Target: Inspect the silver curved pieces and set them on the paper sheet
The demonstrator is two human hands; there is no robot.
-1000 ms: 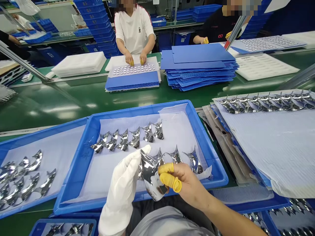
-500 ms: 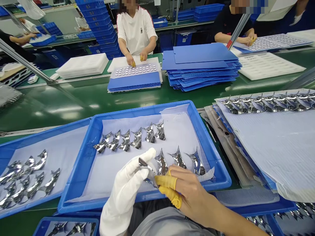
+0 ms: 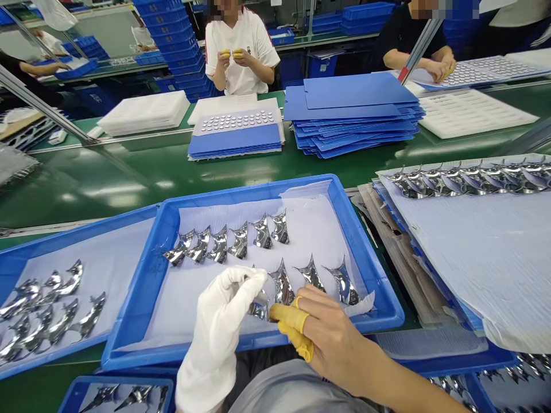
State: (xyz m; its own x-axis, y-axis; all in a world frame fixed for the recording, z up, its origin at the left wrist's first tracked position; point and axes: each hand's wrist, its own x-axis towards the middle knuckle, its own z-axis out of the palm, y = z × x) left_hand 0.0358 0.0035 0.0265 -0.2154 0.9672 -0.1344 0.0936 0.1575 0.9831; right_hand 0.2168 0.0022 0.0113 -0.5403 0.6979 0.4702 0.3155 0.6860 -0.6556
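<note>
My left hand (image 3: 221, 321), in a white glove, is closed in a pinch over the front of the blue tray (image 3: 365, 252). A shiny, curved, pointed chrome piece (image 3: 259, 306) shows between its fingertips and those of my right hand (image 3: 321, 330). Yellow finger covers sit on the right thumb and forefinger, which are pinched at the piece's lower edge. My fingers hide much of the piece, and its outline merges with the tray behind. Beyond the right hand stand similar chrome pieces (image 3: 343, 284) in a row. Another row of chrome pieces (image 3: 239, 241) lies farther back on the white liner.
A second blue tray (image 3: 129, 226) with chrome pieces adjoins on the left. At right, a white-covered stack (image 3: 482, 246) bears a chrome row. Blue sheets (image 3: 353, 115) are piled across the green table (image 3: 107, 178), where co-workers sit. A metal pole (image 3: 419, 51) slants nearby.
My left fingers have drawn together and lowered slightly, and less of the chrome piece shows above them. My right hand is nearly still. The co-worker opposite has raised both hands from the sheet.
</note>
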